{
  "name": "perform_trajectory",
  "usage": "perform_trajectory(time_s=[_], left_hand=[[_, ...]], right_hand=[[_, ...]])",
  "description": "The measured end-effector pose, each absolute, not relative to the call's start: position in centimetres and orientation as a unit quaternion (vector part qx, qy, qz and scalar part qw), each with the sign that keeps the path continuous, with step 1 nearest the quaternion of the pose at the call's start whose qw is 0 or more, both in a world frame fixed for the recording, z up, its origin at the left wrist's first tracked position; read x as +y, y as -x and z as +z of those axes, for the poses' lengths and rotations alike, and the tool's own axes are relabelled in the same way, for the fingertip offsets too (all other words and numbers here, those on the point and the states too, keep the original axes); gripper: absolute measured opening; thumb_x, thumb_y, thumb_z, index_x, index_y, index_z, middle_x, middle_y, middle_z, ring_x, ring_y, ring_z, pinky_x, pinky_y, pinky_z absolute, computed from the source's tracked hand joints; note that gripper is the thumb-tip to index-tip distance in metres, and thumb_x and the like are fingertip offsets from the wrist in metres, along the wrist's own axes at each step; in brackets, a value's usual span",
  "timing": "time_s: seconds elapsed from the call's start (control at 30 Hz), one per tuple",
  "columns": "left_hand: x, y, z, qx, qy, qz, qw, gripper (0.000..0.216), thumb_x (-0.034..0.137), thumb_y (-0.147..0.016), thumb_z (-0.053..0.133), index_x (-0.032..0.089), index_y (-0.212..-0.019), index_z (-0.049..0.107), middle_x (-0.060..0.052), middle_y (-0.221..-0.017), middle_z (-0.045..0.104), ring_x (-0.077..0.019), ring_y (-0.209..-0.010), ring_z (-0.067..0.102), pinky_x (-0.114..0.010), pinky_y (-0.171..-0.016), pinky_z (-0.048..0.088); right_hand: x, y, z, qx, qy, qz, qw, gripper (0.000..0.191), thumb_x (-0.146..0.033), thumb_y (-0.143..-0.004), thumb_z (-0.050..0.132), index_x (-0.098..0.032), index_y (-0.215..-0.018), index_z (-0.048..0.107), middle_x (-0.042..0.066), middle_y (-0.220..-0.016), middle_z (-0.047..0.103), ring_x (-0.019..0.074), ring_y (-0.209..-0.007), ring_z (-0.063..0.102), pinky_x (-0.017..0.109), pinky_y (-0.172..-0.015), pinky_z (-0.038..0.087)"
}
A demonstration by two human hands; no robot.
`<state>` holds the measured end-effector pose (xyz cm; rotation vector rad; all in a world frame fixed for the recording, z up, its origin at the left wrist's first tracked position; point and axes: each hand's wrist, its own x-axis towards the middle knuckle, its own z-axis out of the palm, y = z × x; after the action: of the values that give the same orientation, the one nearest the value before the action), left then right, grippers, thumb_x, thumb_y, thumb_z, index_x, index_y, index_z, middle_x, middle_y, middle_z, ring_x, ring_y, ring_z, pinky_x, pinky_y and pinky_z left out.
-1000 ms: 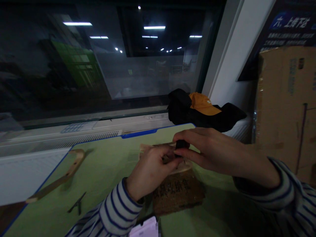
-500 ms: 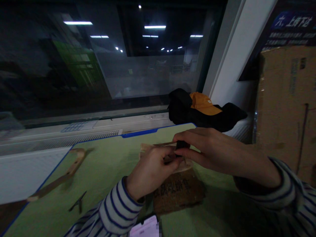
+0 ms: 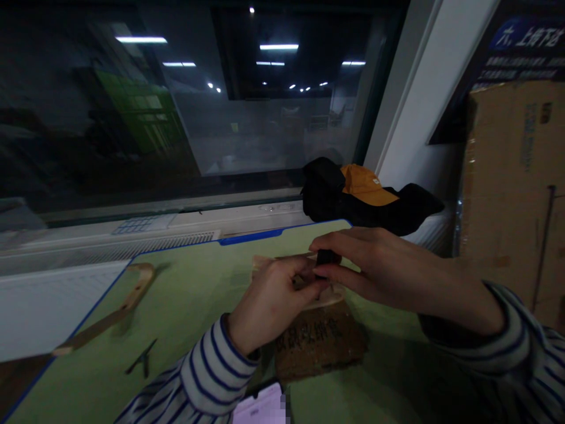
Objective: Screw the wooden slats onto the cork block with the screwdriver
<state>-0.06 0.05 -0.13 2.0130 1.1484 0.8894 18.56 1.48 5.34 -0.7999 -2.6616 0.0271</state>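
Observation:
In the middle of the head view, my right hand (image 3: 388,268) pinches a small black block-like piece (image 3: 325,257) between thumb and fingers. My left hand (image 3: 269,300) is closed right beside it, its fingertips at the lower part of that piece; what they grip is hidden. Under both hands lie pale wooden parts (image 3: 260,262), mostly covered by my fingers. Just nearer to me is a brown cardboard piece (image 3: 320,347) with dark handwritten characters.
The green table top (image 3: 194,312) has a blue edge. On its left lie a bent wooden strip (image 3: 126,306) and a thin dark forked object (image 3: 143,360). A pink item (image 3: 260,406) is at the front. An orange cap (image 3: 368,187) rests on black fabric by the window; a carton (image 3: 507,194) stands right.
The view has shifted very slightly. Both hands stay in nearly the same place and hold, with the black piece still pinched in my right hand.

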Motion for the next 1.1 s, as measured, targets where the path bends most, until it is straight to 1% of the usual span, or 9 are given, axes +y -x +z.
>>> perform_trajectory(time_s=[0.13,0.3,0.47,0.67,0.83,0.93,1.03,1.1], left_hand=[[0.10,0.11,-0.19,0.439,-0.768,0.340,0.320,0.013,0.025,-0.082,0.059,0.017,-0.085,0.069,-0.002,-0.079,0.071,-0.0166,-0.072,0.064,-0.027,-0.066,0.048],[-0.04,0.16,-0.33,0.437,-0.765,0.330,0.340,0.017,0.027,-0.084,0.057,0.019,-0.091,0.070,-0.003,-0.083,0.072,-0.0177,-0.077,0.065,-0.028,-0.069,0.050],[-0.18,0.10,0.06,0.431,-0.775,0.326,0.329,0.017,0.023,-0.084,0.056,0.019,-0.093,0.070,-0.003,-0.085,0.072,-0.0175,-0.078,0.066,-0.028,-0.071,0.049],[-0.10,0.02,-0.05,0.444,-0.775,0.325,0.311,0.017,0.025,-0.084,0.057,0.018,-0.091,0.070,-0.003,-0.079,0.072,-0.0168,-0.072,0.064,-0.026,-0.065,0.048],[0.00,0.04,-0.23,0.445,-0.765,0.340,0.317,0.014,0.027,-0.082,0.062,0.018,-0.090,0.070,-0.002,-0.083,0.072,-0.0172,-0.076,0.065,-0.028,-0.070,0.049],[0.02,0.07,-0.06,0.439,-0.773,0.334,0.314,0.014,0.025,-0.083,0.061,0.018,-0.090,0.070,-0.002,-0.082,0.072,-0.0168,-0.076,0.065,-0.028,-0.070,0.048],[0.02,0.14,0.02,0.444,-0.780,0.324,0.300,0.013,0.025,-0.084,0.059,0.017,-0.084,0.069,-0.002,-0.076,0.070,-0.0164,-0.070,0.063,-0.028,-0.064,0.046],[0.01,0.20,-0.01,0.444,-0.781,0.321,0.300,0.014,0.025,-0.084,0.058,0.017,-0.083,0.070,-0.002,-0.075,0.069,-0.0164,-0.069,0.062,-0.027,-0.063,0.045]], right_hand=[[1.39,-18.49,5.44,-0.942,0.271,-0.004,0.199,0.025,-0.031,-0.093,0.048,-0.017,-0.114,0.054,0.006,-0.094,0.066,0.0156,-0.079,0.062,0.026,-0.067,0.043],[1.33,-18.34,5.68,-0.942,0.273,0.022,0.192,0.020,-0.030,-0.095,0.045,-0.017,-0.105,0.057,0.003,-0.086,0.064,0.0133,-0.073,0.061,0.025,-0.063,0.041],[1.42,-18.45,5.58,-0.942,0.277,0.023,0.190,0.020,-0.031,-0.095,0.046,-0.017,-0.105,0.056,0.003,-0.088,0.064,0.0137,-0.075,0.061,0.025,-0.065,0.042],[1.51,-18.37,5.45,-0.940,0.277,0.019,0.197,0.019,-0.032,-0.095,0.046,-0.018,-0.103,0.056,0.003,-0.084,0.064,0.0135,-0.072,0.060,0.025,-0.063,0.041],[1.47,-18.39,5.52,-0.940,0.279,0.017,0.198,0.019,-0.031,-0.094,0.046,-0.017,-0.102,0.057,0.003,-0.082,0.064,0.0135,-0.071,0.060,0.025,-0.062,0.041],[1.45,-18.47,5.47,-0.940,0.278,0.014,0.198,0.021,-0.032,-0.094,0.047,-0.017,-0.105,0.056,0.003,-0.084,0.065,0.0137,-0.072,0.061,0.025,-0.063,0.042],[1.41,-18.53,5.41,-0.941,0.270,0.003,0.204,0.023,-0.031,-0.093,0.049,-0.017,-0.111,0.055,0.005,-0.093,0.066,0.0146,-0.077,0.062,0.025,-0.066,0.043],[1.39,-18.53,5.44,-0.944,0.263,0.012,0.199,0.024,-0.029,-0.093,0.049,-0.018,-0.113,0.055,0.005,-0.095,0.066,0.0147,-0.079,0.062,0.025,-0.068,0.043]])
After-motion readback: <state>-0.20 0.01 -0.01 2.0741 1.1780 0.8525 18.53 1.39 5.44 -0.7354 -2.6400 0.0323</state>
